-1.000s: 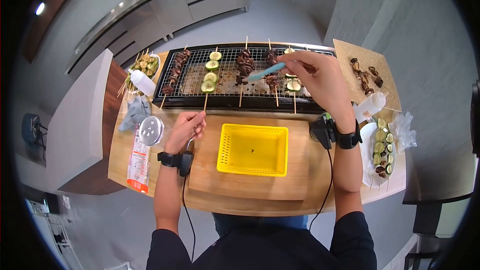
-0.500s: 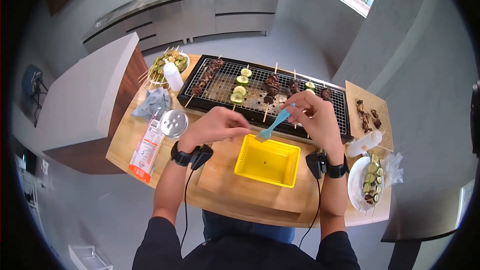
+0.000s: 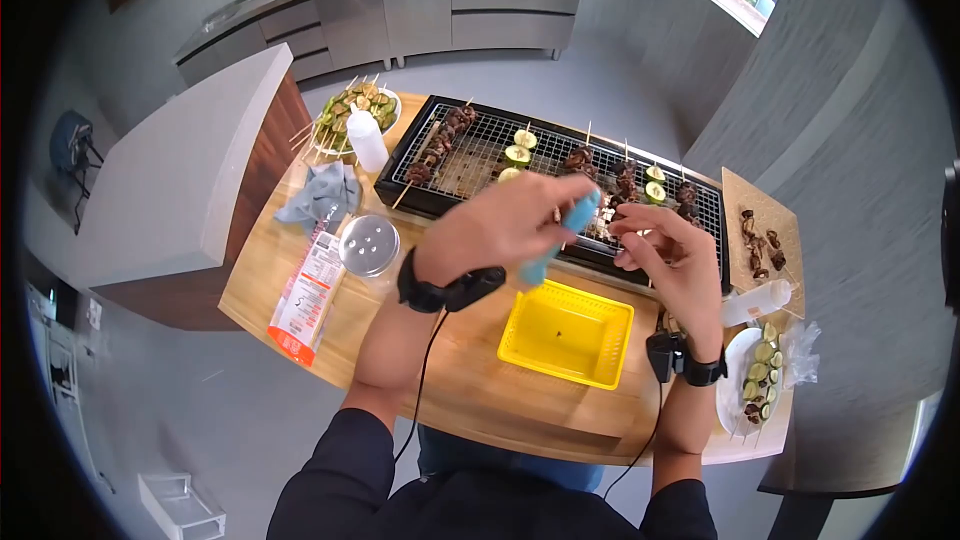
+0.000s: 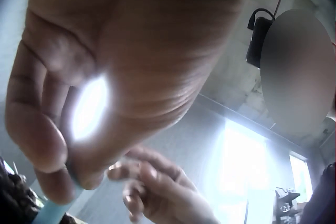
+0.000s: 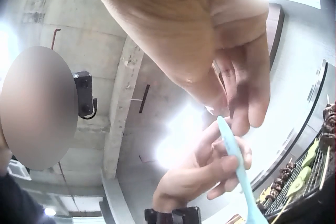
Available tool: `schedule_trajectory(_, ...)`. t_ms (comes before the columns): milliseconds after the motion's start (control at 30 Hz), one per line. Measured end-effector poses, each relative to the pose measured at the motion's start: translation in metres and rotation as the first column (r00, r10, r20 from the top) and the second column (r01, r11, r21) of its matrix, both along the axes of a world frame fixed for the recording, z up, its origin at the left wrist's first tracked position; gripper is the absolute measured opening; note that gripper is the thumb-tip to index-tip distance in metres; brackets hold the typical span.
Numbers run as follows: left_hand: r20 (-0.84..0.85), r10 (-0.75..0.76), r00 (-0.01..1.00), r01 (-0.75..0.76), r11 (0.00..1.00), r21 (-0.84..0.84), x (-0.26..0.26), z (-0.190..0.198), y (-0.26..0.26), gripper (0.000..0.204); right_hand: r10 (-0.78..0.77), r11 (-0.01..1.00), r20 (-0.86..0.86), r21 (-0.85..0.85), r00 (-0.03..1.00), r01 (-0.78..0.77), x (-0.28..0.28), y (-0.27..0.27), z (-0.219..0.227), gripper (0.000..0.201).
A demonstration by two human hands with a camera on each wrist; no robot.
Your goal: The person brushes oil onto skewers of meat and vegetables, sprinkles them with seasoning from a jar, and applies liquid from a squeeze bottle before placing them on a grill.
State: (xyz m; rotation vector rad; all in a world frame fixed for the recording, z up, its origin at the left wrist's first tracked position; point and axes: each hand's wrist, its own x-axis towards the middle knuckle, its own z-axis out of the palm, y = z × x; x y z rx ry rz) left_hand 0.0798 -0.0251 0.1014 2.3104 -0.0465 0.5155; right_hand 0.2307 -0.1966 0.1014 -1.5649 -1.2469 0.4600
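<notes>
My left hand (image 3: 495, 232) pinches a light-blue brush (image 3: 584, 210) between thumb and fingers, above the front edge of the grill (image 3: 428, 202); its head points down toward the yellow basket (image 3: 557, 370). Just right of it is my right hand (image 3: 672, 262), fingers loosely bent and holding nothing. In the right wrist view the brush (image 5: 239, 169) slants through the left hand's fingers (image 5: 227, 165), its handle end near my right hand (image 5: 210, 40). The left wrist view has my left hand (image 4: 126, 50) large, with my right hand (image 4: 168, 192) beyond.
Meat and zucchini skewers lie across the grill. Left are a plate of skewers (image 3: 365, 105), a white bottle (image 3: 367, 143), a cloth (image 3: 322, 192), a shaker (image 3: 369, 245) and a packet (image 3: 305, 302). Right are a board (image 3: 740, 202), another bottle (image 3: 758, 302) and a plate (image 3: 735, 365).
The brush has passed from my right hand to my left. My left hand has let go of the zucchini skewer and moved right. The head view has shifted, so the table looks turned.
</notes>
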Motion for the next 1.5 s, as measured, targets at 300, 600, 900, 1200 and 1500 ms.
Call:
schedule_trajectory(300,-0.179,0.544,0.820,-0.573,0.780,-0.252,-0.054,0.007,0.087,0.018,0.115,0.974,0.218,-0.217,0.969,-0.067,0.021,0.003,-0.004,0.022)
schedule_trajectory(600,-0.031,0.664,0.747,-0.653,0.724,-0.223,-0.060,-0.006,0.106,0.014,0.130,0.966,0.277,-0.250,0.952,-0.059,0.017,0.014,-0.011,0.022)
schedule_trajectory(900,0.058,0.703,0.709,-0.670,0.697,-0.256,-0.056,-0.010,0.110,0.012,0.141,0.965,0.301,-0.253,0.943,-0.063,0.010,0.014,-0.009,0.021)
schedule_trajectory(1200,0.313,0.357,0.880,-0.423,0.888,0.178,-0.028,-0.002,0.057,0.019,-0.020,0.998,0.152,-0.049,0.988,0.028,-0.001,0.021,-0.015,0.026)
schedule_trajectory(1500,0.251,0.115,0.961,-0.186,0.941,0.284,-0.002,-0.023,0.003,0.008,-0.047,0.998,0.110,0.051,0.993,0.042,-0.027,0.032,-0.019,0.022)
